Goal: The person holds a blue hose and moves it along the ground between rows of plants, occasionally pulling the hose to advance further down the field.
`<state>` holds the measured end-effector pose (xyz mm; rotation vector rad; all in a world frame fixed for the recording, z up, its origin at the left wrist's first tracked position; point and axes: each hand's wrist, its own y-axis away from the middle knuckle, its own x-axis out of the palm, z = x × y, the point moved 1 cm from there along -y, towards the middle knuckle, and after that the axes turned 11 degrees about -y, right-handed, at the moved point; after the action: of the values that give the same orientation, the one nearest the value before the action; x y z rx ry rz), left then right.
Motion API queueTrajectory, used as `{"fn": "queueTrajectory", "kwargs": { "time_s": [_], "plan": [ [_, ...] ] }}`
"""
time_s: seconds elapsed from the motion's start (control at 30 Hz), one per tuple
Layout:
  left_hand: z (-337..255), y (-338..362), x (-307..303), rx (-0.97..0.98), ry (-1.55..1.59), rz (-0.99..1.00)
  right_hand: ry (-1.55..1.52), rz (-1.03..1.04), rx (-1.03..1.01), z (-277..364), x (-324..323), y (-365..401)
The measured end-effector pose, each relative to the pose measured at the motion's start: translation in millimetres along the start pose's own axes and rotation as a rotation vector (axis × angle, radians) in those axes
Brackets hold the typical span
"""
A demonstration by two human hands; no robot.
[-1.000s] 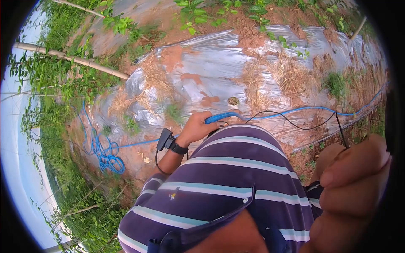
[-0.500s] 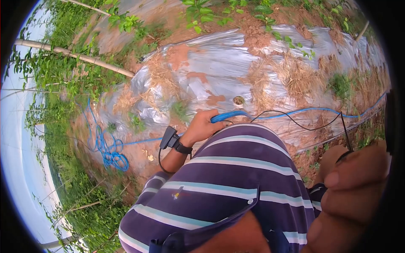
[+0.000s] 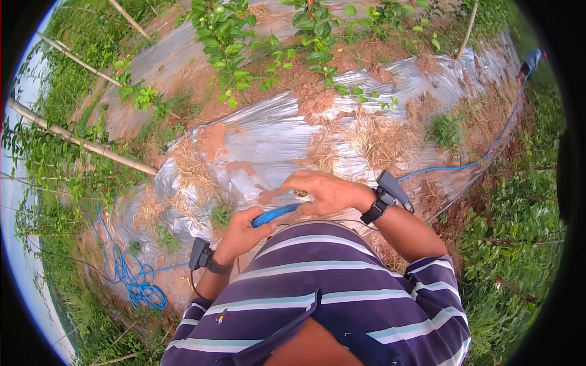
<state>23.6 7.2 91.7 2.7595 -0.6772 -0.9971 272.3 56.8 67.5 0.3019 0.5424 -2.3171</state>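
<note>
A bundle of blue rope (image 3: 274, 215) runs between my two hands in front of the striped shirt. My left hand (image 3: 246, 232) is wrapped round its left end. At its right end is my right hand (image 3: 323, 190), with thumb and forefinger reaching forward and spread round the bundle; its other fingers are hidden. A single blue line (image 3: 445, 168) leads off to the right across silver plastic sheeting (image 3: 262, 137). Each wrist wears a black strap with a small dark device.
Loose coils of blue rope (image 3: 143, 287) lie on the ground at the left. Bamboo poles (image 3: 85, 143) slant among green plants (image 3: 229, 43). Dry straw (image 3: 381, 137) and soil cover parts of the sheeting. A dark blue object (image 3: 531, 61) is at the far right edge.
My right hand has moved from the lower right to the rope bundle beside my left hand. The view has shifted, showing more ground at the right.
</note>
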Motion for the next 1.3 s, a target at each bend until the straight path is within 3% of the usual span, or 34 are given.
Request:
{"fn": "queueTrajectory", "kwargs": {
  "time_s": [0.07, 0.13, 0.23, 0.3, 0.4, 0.5, 0.8, 1.03, 1.1, 1.3],
  "plan": [
    [-12, -2, -1, 0.007, 0.001, 0.007, 0.016, 0.015, -0.011, -30, 17, 14],
    [-23, -5, -2, 0.007, -0.009, -0.005, -0.123, 0.136, 0.320, -51, 19, 30],
    [-41, -6, -4, 0.016, -0.039, -0.065, -0.093, 0.030, 0.334, -116, 23, 71],
    [-53, -8, -3, -0.004, 0.014, -0.105, -0.145, -0.022, 0.615, -132, 11, 102],
    [-50, -13, -2, -0.073, -0.002, -0.125, 0.026, -0.216, 0.690, -190, 7, 164],
    [-13, -21, 10, -0.068, 0.034, -0.101, -0.010, -0.343, 0.844, -185, -2, 190],
    [13, -40, 17, -0.241, 0.267, -0.080, -0.222, -0.756, 0.703, -91, -13, 157],
    [54, -72, 15, -0.205, 0.101, 0.061, -0.244, -1.005, 0.595, -67, -5, 119],
    [69, -74, 10, -0.189, 0.112, 0.164, -0.181, -0.991, 0.636, -55, -3, 105],
    [148, -82, -13, -0.167, 0.126, 0.121, -0.022, -0.960, 0.608, -27, 28, 46]
  ]
}}
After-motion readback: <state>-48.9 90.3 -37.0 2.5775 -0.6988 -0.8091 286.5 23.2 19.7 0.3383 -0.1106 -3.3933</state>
